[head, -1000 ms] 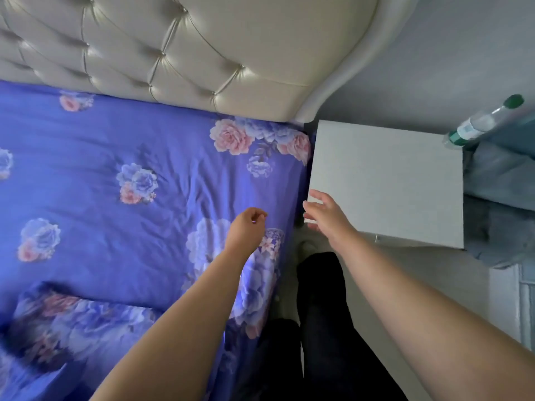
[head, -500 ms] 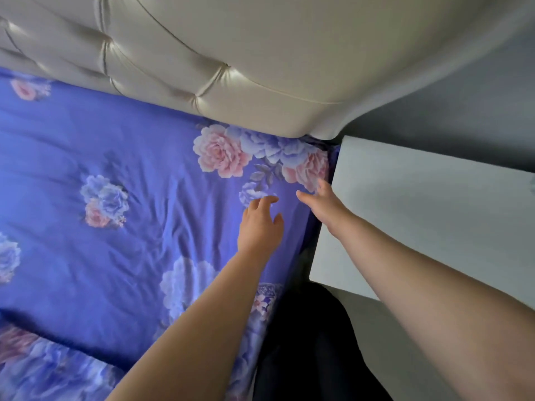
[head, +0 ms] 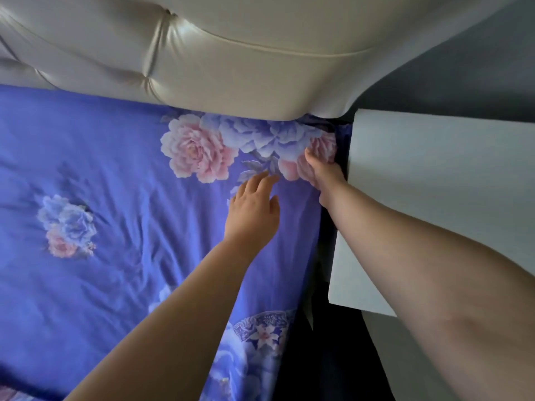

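My left grip [head: 254, 205] lies released on the sheet [head: 115, 169]. My right grip [head: 320, 173] is at its corner by the headboard [head: 231, 68]; clenched or not, I cannot tell.

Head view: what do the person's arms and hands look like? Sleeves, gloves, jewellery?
Left hand and right hand are bare: no gloves, rings or watch visible. Left forearm and right forearm are bare too, with no sleeve in view up to the frame edge. No markings seen.
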Motion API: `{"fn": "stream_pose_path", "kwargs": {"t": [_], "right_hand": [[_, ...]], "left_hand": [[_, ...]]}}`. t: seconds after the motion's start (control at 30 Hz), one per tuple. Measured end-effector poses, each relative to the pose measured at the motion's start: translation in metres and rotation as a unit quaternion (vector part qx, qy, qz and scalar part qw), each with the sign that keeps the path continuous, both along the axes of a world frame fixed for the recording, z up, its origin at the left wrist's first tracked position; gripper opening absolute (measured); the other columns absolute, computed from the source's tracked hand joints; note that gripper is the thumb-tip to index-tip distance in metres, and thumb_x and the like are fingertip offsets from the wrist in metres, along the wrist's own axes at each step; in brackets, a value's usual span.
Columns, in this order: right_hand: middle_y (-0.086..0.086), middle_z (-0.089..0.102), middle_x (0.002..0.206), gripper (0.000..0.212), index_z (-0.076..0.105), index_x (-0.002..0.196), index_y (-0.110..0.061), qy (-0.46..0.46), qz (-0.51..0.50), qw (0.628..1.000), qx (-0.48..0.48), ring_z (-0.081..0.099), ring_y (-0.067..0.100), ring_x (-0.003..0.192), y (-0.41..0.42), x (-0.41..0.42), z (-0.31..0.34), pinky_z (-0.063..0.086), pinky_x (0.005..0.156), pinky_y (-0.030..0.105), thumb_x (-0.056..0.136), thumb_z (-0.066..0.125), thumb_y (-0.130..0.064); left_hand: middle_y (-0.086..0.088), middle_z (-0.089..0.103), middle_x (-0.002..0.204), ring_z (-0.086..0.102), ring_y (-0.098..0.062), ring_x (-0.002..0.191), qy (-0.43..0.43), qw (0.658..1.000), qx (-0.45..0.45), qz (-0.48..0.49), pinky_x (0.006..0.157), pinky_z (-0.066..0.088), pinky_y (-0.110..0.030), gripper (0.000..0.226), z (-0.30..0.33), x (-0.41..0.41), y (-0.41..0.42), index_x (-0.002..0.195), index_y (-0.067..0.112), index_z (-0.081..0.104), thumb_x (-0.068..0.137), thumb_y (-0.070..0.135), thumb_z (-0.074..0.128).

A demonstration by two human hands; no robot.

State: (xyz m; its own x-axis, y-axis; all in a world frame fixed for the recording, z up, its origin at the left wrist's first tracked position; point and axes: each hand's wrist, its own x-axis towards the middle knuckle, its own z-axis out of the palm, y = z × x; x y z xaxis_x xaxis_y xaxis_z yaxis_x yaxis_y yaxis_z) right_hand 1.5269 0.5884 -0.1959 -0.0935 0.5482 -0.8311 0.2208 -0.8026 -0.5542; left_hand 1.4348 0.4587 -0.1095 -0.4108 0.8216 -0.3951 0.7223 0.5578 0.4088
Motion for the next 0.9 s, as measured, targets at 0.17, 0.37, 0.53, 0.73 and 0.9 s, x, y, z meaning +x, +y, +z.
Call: {"fn": "stream_pose_path", "kwargs": {"t": [0.17,0.37,0.53,0.73,0.9], "right_hand": [[0.004,0.066,0.111,0.064,0.053,0.123,-0.009,0.044,0.058,0.993,0.098,0.065,0.016,0.096,-0.036,-0.001,0.039,0.053,0.080,0.026,0.073,0.074,-0.042],[0.009,0.061,0.112,0.058,0.053,0.121,-0.011,-0.099,0.250,0.922,0.278,0.057,0.028,0.107,-0.112,-0.027,0.088,0.047,0.090,0.041,0.074,0.075,-0.037],[0.006,0.057,0.123,0.066,0.046,0.133,-0.012,-0.086,0.328,0.877,0.340,0.051,0.027,0.116,-0.155,-0.035,0.101,0.043,0.094,0.044,0.076,0.072,-0.033],[0.017,0.020,0.155,0.110,0.018,0.147,-0.007,-0.138,0.330,0.793,0.494,0.023,0.034,0.142,-0.166,-0.032,0.093,0.031,0.112,0.047,0.066,0.075,-0.053],[0.002,0.048,0.139,0.102,0.022,0.147,-0.020,0.025,0.404,0.884,0.234,0.049,0.020,0.125,-0.128,-0.050,0.082,0.040,0.105,0.042,0.067,0.077,-0.050]], "left_hand": [[0.002,0.040,0.147,0.035,-0.018,0.135,-0.047,0.994,0.095,-0.017,0.111,0.028,-0.032,0.060,0.018,-0.026,0.025,0.137,0.022,0.046,0.082,0.001,0.036],[-0.001,0.056,0.133,0.048,-0.024,0.125,0.053,0.982,0.009,-0.180,0.101,0.035,-0.035,0.058,0.050,-0.048,0.065,0.125,0.023,0.059,0.085,0.056,0.035],[-0.007,0.051,0.137,0.043,-0.032,0.128,0.170,0.895,-0.294,-0.290,0.106,0.034,-0.045,0.058,0.068,-0.066,0.071,0.133,0.026,0.050,0.091,0.063,0.033],[0.005,0.042,0.144,0.024,-0.031,0.138,0.184,0.839,-0.421,-0.291,0.106,0.024,-0.058,0.052,0.062,-0.077,0.055,0.137,0.028,0.044,0.094,0.050,0.027],[-0.008,0.057,0.130,0.049,-0.027,0.121,0.015,0.932,-0.327,-0.157,0.101,0.036,-0.035,0.047,0.066,-0.094,0.051,0.125,0.016,0.057,0.096,0.046,0.035]]}}
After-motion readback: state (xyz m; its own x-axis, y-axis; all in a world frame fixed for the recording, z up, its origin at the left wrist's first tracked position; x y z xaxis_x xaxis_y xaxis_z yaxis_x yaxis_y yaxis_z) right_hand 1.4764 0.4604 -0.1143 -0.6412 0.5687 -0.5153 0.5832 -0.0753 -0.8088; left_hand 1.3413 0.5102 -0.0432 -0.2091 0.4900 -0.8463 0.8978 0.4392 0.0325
